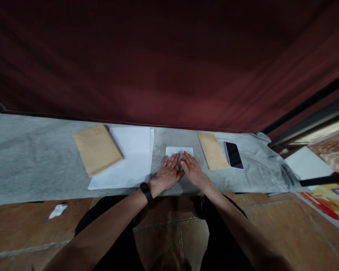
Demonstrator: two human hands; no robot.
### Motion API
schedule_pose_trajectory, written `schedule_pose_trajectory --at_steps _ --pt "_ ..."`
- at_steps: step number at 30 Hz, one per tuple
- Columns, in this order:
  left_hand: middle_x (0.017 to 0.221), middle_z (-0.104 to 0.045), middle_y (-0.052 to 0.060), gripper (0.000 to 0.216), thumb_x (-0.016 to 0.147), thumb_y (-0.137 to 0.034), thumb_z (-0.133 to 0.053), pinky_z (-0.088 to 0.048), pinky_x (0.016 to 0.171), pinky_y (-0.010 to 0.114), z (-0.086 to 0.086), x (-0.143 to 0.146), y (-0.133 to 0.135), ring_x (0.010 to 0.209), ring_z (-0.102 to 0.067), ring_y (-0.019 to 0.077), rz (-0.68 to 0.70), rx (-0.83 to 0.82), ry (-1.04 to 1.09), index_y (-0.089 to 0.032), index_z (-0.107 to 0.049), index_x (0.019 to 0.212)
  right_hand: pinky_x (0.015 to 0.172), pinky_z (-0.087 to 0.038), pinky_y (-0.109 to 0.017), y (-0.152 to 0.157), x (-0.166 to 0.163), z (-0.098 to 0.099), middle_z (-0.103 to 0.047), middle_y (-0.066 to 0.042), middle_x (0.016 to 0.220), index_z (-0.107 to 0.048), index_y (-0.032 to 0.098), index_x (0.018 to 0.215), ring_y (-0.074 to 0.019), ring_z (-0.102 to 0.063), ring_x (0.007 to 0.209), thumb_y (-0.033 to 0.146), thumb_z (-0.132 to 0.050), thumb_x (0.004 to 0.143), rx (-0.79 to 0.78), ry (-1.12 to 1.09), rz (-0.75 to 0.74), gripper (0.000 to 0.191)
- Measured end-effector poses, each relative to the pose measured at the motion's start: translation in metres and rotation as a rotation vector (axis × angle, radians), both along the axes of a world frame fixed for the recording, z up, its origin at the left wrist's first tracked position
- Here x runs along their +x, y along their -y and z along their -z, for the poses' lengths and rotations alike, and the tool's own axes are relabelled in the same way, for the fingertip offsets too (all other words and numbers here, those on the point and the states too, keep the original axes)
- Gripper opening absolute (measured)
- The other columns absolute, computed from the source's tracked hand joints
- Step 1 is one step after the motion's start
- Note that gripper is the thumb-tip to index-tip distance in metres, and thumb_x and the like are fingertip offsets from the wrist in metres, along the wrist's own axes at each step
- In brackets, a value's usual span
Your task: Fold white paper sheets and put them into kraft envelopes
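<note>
Lays left hand and right hand palm-down, flat and grasping nothing, on a small white rectangular paper atop the long grey fabric cover. Has a flat tan paper envelope near the right hand, then a purple-edged, black-screened phone just beyond. To the left, has large white paper sheets partly under stacked tan paper envelopes.

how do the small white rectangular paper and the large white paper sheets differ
The small white rectangular paper is much smaller than the large white paper sheets. The left hand and right hand lie on the small paper, neither on the large sheets. Tan paper envelopes lie partly on the large sheets, not the small paper. Both are white and lie on the grey cloth.
</note>
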State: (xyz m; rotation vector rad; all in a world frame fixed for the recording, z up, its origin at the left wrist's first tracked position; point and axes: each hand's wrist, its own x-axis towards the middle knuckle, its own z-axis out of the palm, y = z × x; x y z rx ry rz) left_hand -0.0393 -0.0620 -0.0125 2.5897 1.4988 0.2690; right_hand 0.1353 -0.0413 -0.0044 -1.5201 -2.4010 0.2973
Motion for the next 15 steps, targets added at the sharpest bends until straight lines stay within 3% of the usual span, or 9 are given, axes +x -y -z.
schedule_pose_trajectory --at_steps 6,15 --pt "0.166 -0.029 0.017 0.060 0.103 -0.033 -0.028 -0.018 0.128 0.046 0.003 -0.007 -0.015 0.156 -0.023 0.0247 -0.061 0.003 -0.017 -0.006 -0.032 0.157 0.125 -0.027 -0.044 -0.006 -0.003 0.016 -0.038 -0.012 0.162 -0.040 0.012 0.156 -0.0210 -0.032 0.152 0.038 -0.023 0.110 0.074 0.055 0.042 0.056" --pt "0.166 -0.030 0.017 0.064 0.105 -0.041 -0.028 -0.021 0.128 0.043 0.001 -0.015 -0.044 0.156 -0.022 0.0262 -0.241 0.030 -0.082 -0.005 -0.033 0.157 0.122 -0.031 -0.048 -0.020 0.012 0.025 -0.040 -0.018 0.159 -0.037 0.006 0.156 -0.0285 -0.037 0.150 0.037 -0.034 0.108 0.203 0.132 0.179 0.057"
